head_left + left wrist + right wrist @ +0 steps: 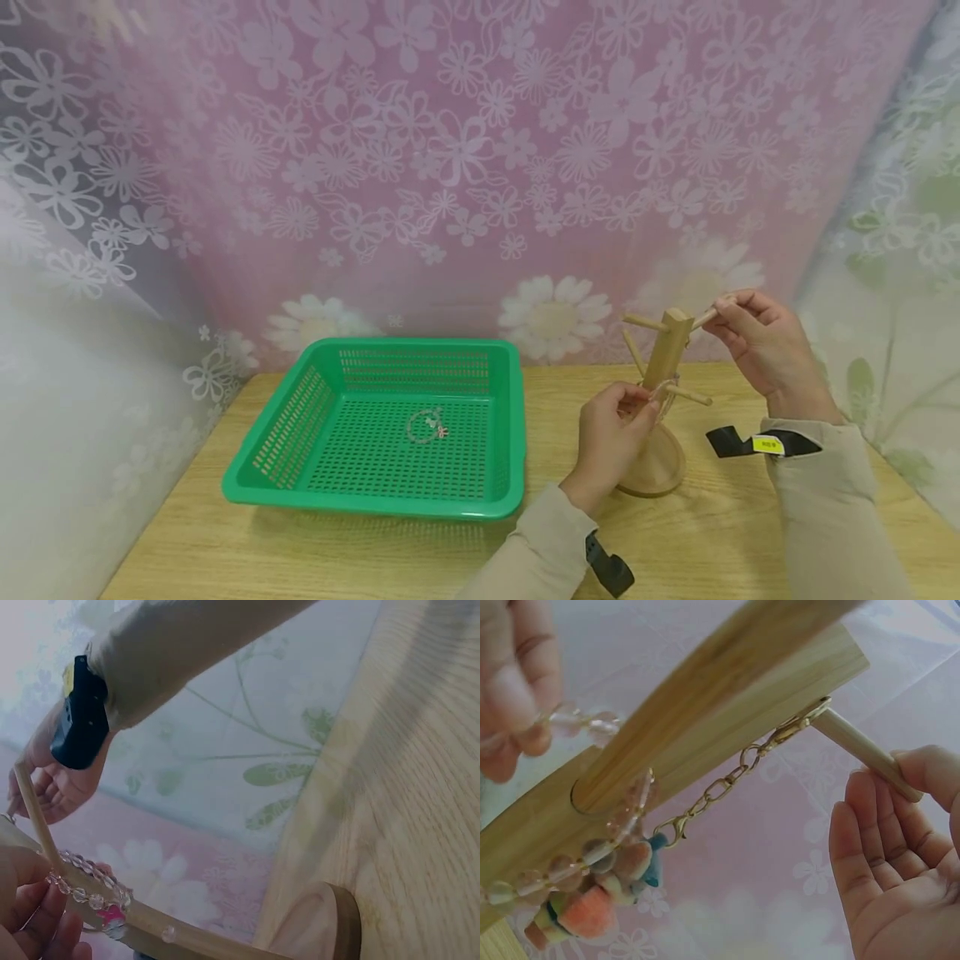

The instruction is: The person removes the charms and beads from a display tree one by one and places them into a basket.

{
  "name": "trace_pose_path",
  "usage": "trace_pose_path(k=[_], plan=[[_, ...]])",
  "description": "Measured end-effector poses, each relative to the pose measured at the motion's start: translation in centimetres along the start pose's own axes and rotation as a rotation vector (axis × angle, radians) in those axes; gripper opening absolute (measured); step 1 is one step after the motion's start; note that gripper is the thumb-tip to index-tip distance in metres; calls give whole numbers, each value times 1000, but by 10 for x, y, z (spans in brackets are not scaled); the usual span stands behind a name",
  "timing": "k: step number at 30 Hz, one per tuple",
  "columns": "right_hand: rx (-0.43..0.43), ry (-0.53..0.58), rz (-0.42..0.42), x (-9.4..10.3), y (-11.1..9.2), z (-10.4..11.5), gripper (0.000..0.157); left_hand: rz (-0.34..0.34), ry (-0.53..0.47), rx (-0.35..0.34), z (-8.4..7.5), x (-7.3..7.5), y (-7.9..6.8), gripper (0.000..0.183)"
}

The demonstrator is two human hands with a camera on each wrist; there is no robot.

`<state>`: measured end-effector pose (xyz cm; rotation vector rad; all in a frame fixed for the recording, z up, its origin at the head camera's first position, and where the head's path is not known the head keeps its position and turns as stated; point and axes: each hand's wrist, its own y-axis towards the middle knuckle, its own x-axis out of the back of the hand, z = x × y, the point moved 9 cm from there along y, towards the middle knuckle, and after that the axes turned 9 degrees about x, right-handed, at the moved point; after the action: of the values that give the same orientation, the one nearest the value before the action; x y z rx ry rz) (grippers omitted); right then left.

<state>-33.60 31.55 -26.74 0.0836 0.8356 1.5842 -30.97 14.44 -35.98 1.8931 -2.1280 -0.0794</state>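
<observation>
On the right of the head view stands a wooden peg stand (664, 362) with a round base. My left hand (613, 429) pinches a clear-pink beaded bracelet (96, 901) that loops around a lower peg. From the bracelet hangs a small coloured figure charm (589, 911). A gold chain (720, 787) runs from near the charm up to a clasp at the root of another peg. My right hand (768, 350) pinches the free end of that upper peg (870, 756) between thumb and fingers. Part of the stand is hidden behind my left hand.
A green plastic basket (360, 500) sits on the wooden table (705, 533) to the left, with another bracelet (425, 427) on its bottom. A flowered curtain (420, 167) hangs behind. Black straps (609, 567) dangle from both sleeves.
</observation>
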Motion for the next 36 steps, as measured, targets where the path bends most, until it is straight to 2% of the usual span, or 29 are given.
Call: trace_pose_path(k=[8, 16, 23, 32, 36], plan=[[3, -11, -13, 1, -1, 0, 17, 51, -17, -59, -15, -4, -7, 11], [9, 2, 6, 0, -1, -1, 18, 56, -6, -79, -27, -2, -12, 12], [14, 9, 5, 0, -1, 0, 19, 99, -46, -72, -38, -5, -16, 14], [25, 27, 12, -1, -2, 0, 19, 114, -33, -142, -54, -3, -20, 13], [28, 38, 10, -1, -1, 0, 19, 125, -52, -120, -56, -3, -21, 13]])
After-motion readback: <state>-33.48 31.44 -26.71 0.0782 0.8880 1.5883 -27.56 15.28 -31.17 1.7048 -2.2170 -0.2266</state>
